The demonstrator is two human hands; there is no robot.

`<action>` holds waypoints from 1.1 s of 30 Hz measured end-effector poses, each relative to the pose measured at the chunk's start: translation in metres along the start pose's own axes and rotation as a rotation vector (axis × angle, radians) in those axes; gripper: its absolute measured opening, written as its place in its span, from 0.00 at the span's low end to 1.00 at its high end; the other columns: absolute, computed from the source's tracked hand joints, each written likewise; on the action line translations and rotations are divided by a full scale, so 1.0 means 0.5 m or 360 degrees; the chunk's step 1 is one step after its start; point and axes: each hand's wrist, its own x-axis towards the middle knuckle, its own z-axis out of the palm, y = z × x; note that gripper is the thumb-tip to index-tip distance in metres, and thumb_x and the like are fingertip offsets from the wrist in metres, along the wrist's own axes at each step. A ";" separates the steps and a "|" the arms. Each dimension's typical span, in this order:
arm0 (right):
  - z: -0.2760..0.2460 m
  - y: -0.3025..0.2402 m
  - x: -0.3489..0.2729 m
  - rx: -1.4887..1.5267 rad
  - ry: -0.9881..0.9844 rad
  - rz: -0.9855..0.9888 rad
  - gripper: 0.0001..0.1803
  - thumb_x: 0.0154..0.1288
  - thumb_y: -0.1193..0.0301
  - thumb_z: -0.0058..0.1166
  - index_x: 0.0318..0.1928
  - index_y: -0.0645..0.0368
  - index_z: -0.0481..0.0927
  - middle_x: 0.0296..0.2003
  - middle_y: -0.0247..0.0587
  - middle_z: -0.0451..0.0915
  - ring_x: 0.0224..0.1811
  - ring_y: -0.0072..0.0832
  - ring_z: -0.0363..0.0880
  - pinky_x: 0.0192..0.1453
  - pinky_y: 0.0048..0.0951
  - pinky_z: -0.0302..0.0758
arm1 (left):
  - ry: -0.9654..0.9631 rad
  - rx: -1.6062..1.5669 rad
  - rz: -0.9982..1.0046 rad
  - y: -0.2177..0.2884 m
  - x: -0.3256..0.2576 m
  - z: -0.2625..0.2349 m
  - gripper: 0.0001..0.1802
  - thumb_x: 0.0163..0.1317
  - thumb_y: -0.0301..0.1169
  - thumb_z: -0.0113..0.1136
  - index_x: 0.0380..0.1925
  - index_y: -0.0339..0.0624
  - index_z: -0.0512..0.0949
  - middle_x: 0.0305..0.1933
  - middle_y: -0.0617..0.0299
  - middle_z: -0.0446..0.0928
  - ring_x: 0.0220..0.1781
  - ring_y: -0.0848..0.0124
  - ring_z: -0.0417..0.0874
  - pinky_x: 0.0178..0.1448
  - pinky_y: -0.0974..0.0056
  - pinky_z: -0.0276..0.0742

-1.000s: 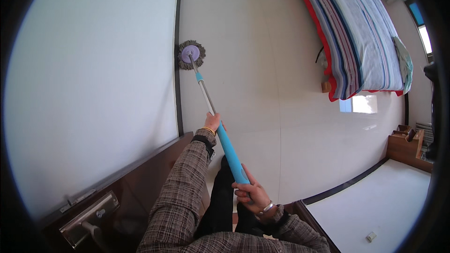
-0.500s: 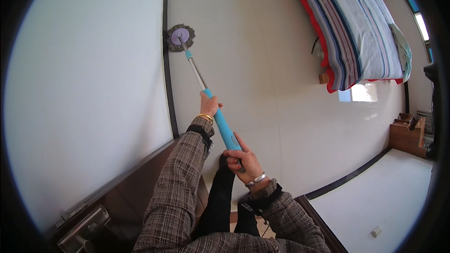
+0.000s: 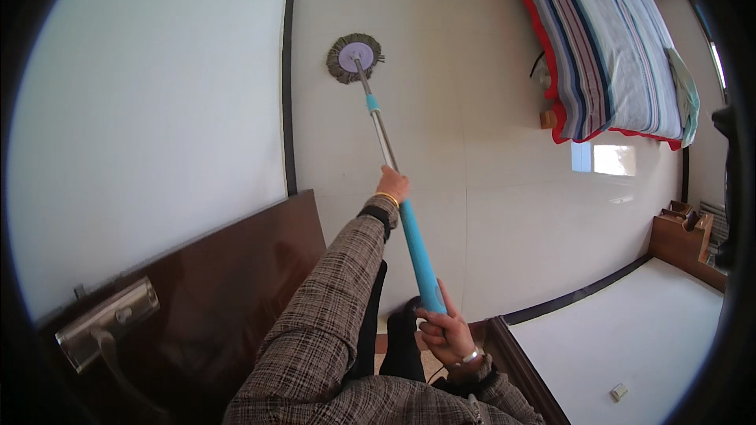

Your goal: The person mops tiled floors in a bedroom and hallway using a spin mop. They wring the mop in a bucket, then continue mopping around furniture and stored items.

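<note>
A mop (image 3: 416, 244) with a light blue grip and a metal pole slants away from me across the pale tiled floor. Its round head (image 3: 355, 57), a lilac disc ringed with grey-brown strands, lies on the floor a little right of the dark skirting strip. My left hand (image 3: 393, 184) is closed around the pole at the upper end of the blue grip. Lower down, my right hand (image 3: 447, 334) holds the grip's near end, with the index finger stretched along it.
At the left, a dark brown door (image 3: 236, 283) with a metal handle plate (image 3: 108, 323) stands beside the white wall (image 3: 150, 110). A bed with a striped cover (image 3: 606, 55) is at the upper right. Beyond the bed's foot stands a wooden cabinet (image 3: 683, 248). A door frame (image 3: 524, 370) rises near my right arm.
The mop head has moved right, away from the skirting strip. Both hands have shifted right, the right one also closer to me. More of the door shows at the left.
</note>
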 end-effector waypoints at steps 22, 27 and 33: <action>-0.670 0.247 -0.571 -0.2051 0.0327 -0.0574 0.41 0.58 0.74 0.57 0.70 0.49 0.52 0.52 0.51 0.75 0.42 0.28 0.75 0.40 0.25 0.72 | -0.0344 -0.0173 -0.0554 -0.382 -0.719 0.480 0.21 0.57 0.34 0.53 0.41 0.24 0.65 0.38 0.42 0.73 0.34 0.56 0.82 0.26 0.55 0.78; -0.631 0.262 -0.567 -0.2261 0.0447 -0.0708 0.42 0.55 0.69 0.61 0.69 0.51 0.56 0.53 0.50 0.76 0.49 0.33 0.75 0.47 0.30 0.73 | -0.0336 -0.0489 -0.0453 -0.385 -0.731 0.461 0.23 0.54 0.33 0.56 0.40 0.23 0.62 0.28 0.47 0.76 0.20 0.63 0.79 0.14 0.61 0.72; -0.520 0.243 -0.529 -0.2529 0.0386 -0.0750 0.43 0.51 0.64 0.66 0.67 0.53 0.60 0.52 0.53 0.76 0.53 0.38 0.77 0.52 0.35 0.74 | -0.0289 -0.0593 -0.0337 -0.361 -0.651 0.369 0.29 0.52 0.36 0.62 0.41 0.23 0.59 0.29 0.46 0.75 0.24 0.61 0.80 0.19 0.61 0.77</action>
